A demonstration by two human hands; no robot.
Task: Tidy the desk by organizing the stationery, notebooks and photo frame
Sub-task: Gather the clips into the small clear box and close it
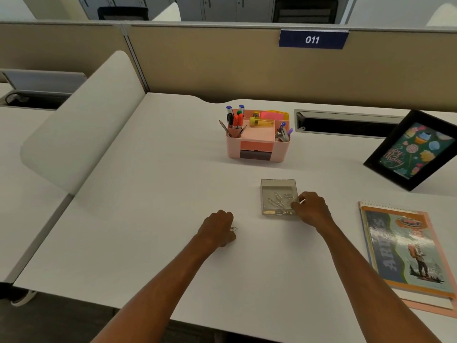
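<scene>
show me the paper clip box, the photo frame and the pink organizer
paper clip box (279,183): head view, its far wall
photo frame (410,151): head view, middle of the picture
pink organizer (233,149): head view, left part of front wall

Some clips (280,201) in tray (278,181) before organizer (233,147); frame (415,149) behind seemingly stacked notebooks (405,246)

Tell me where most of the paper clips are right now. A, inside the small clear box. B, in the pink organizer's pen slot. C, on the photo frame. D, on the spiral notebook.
A: a cluster of paper clips lies on the floor of the small clear box, which sits on the desk in front of the pink organizer.
</scene>
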